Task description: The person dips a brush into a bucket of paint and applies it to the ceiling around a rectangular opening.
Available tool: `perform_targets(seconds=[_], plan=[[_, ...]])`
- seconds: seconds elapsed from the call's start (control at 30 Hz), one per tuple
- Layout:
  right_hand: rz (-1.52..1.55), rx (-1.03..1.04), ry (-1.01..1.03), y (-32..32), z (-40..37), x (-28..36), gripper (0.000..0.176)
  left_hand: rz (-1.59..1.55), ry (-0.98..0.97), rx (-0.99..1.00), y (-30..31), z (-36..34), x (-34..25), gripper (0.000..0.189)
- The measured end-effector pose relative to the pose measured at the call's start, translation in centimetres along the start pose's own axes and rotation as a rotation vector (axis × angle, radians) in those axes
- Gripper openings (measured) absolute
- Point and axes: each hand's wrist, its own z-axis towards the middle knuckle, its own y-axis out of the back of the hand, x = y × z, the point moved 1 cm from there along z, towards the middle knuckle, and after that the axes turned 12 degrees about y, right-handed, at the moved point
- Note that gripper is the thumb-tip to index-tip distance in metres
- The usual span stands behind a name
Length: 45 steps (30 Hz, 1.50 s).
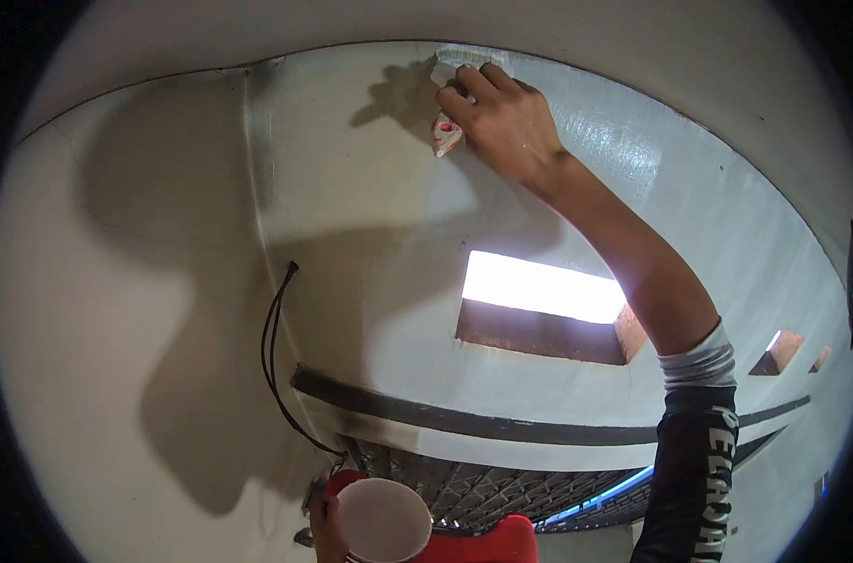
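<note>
High on the wall [351, 178], just under the ceiling, my right hand [501, 117] is closed round a paintbrush [446, 137]. The bristles press against the wall's top edge, and the red-marked handle end points down. Around and right of the brush the wall has a wet white sheen, while a yellower tone shows to its left. At the bottom, my left hand [329, 531] grips the side of a round white bucket [384, 521]. Most of that hand is cut off by the frame's lower edge.
A bright rectangular opening [539, 286] pierces the wall below my right arm. Black cables [272, 347] hang from a hole near the corner. Lower down run a dark ledge [483, 424] and a metal grille [464, 488]. Something red [501, 542] stands behind the bucket.
</note>
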Motion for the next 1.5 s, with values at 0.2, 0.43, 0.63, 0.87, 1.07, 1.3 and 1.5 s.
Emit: perform_targets(seconds=[0.2, 0.43, 0.63, 0.87, 1.07, 1.3, 1.5], plan=[[0.000, -0.057, -0.005, 0.5, 0.0, -0.1, 0.017, 0.017, 0.009, -0.005, 0.1, 0.2, 0.0, 0.025], [0.047, 0.006, -0.028, 0.8, -0.2, -0.3, 0.022, -0.085, 0.023, 0.029, 0.1, 0.6, 0.9, 0.024], [0.031, -0.009, -0.019, 0.4, -1.5, -1.1, 0.029, -0.082, 0.021, 0.029, 0.2, 1.4, 1.9, 0.024], [0.047, 0.016, -0.021, 1.1, -2.2, -1.8, 0.029, 0.032, 0.089, 0.027, 0.0, -1.0, -2.0, 0.026], [0.033, -0.055, 0.023, 2.1, -2.8, -1.9, 0.027, -0.025, -0.012, 0.025, -0.2, 0.1, -0.4, 0.028], [0.051, -0.001, -0.014, 2.6, -3.9, -2.3, 0.026, -0.014, -0.033, 0.031, -0.2, 0.5, -0.1, 0.028], [0.012, 0.029, -0.009, 2.7, -4.7, -2.7, 0.028, 0.005, -0.067, 0.039, -0.2, 0.9, 0.5, 0.028]])
